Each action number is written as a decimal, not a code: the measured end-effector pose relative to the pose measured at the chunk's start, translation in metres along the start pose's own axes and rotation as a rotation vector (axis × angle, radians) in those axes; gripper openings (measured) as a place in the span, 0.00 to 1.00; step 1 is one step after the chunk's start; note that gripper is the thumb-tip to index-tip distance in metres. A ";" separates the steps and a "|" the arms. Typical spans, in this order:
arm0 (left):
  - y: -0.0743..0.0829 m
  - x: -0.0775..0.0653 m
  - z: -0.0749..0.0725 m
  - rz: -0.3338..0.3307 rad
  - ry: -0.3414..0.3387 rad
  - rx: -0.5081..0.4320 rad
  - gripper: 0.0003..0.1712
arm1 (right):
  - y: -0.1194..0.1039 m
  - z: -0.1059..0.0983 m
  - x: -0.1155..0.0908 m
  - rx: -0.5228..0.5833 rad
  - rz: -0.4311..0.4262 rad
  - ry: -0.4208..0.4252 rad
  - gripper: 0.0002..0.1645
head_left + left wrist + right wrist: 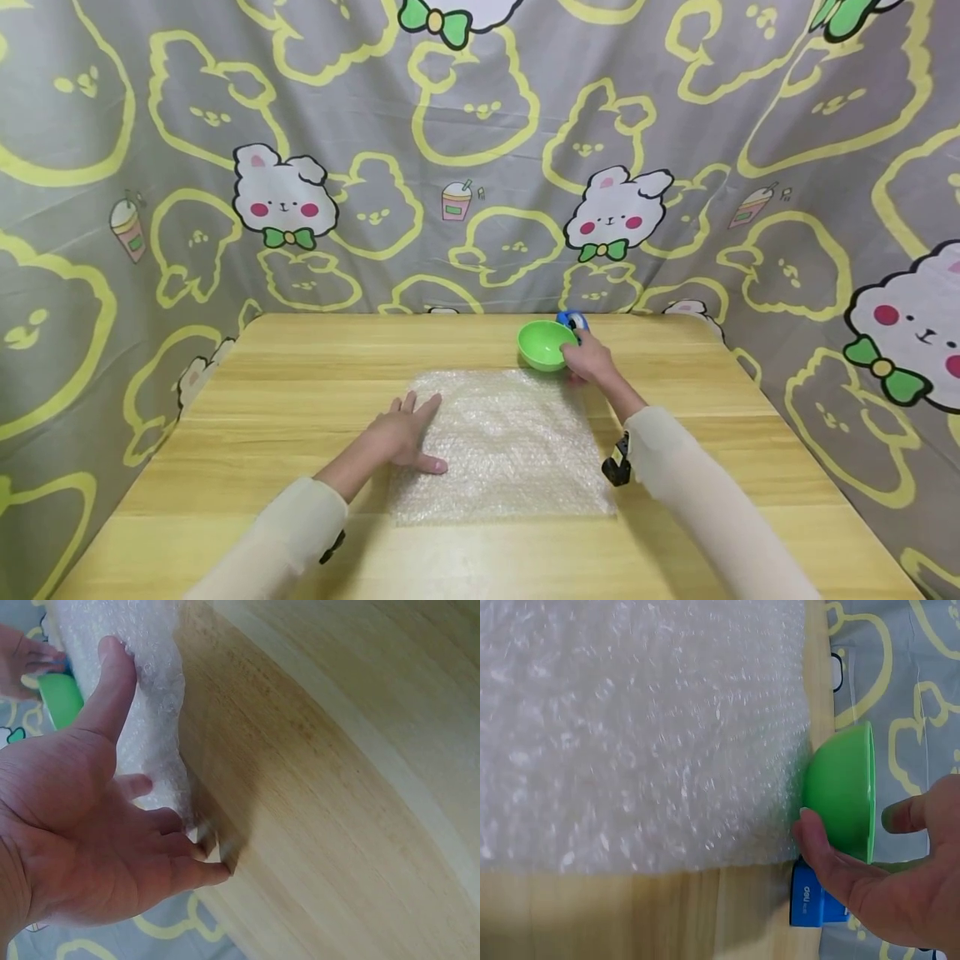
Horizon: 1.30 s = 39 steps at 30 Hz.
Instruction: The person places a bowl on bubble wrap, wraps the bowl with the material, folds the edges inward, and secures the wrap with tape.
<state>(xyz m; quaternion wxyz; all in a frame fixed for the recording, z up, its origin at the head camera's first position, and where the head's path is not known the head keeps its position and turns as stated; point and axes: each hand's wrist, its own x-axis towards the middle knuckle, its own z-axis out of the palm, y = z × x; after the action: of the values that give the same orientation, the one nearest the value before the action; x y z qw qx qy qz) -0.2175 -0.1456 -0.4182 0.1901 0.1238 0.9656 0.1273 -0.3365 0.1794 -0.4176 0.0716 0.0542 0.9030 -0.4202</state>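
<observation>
A clear sheet of bubble wrap [517, 450] lies flat on the wooden table. My left hand [401, 433] is at its left edge, fingers spread and thumb over the sheet; the left wrist view shows the palm side of that hand [97, 825] holding nothing. Beyond the sheet's far right corner, my right hand [591, 358] grips a green bowl [542, 343] by its right side. In the right wrist view the thumb presses the outer wall of the bowl [836, 784], and other fingers reach round the rim.
A blue tape dispenser [572, 318] stands at the table's far edge, just behind the bowl and right hand. Bare wooden table [300, 367] surrounds the sheet. A grey patterned curtain [510, 167] hangs along the back and both sides.
</observation>
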 end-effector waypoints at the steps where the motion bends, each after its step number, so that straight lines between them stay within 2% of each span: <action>1: 0.000 0.000 -0.001 -0.001 0.001 0.000 0.69 | 0.000 0.001 0.000 0.017 0.001 0.004 0.43; 11: 0.000 0.000 -0.002 -0.004 0.001 -0.011 0.69 | 0.000 0.005 0.003 0.051 -0.002 0.024 0.44; 26: 0.001 0.000 -0.001 -0.011 -0.003 -0.016 0.68 | 0.001 0.002 0.005 0.203 0.037 0.007 0.45; 32: 0.000 0.000 -0.001 -0.007 0.000 -0.014 0.69 | -0.005 -0.002 0.000 0.253 0.054 0.005 0.44; 39: 0.000 0.001 -0.001 0.000 0.004 -0.011 0.68 | -0.010 -0.005 -0.003 0.247 0.047 0.007 0.45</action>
<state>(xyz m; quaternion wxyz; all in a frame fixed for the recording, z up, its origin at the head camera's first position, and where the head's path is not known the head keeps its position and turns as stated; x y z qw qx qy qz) -0.2186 -0.1459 -0.4172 0.1891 0.1224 0.9652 0.1326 -0.3351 0.1770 -0.4062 0.0712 0.0851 0.8429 -0.5265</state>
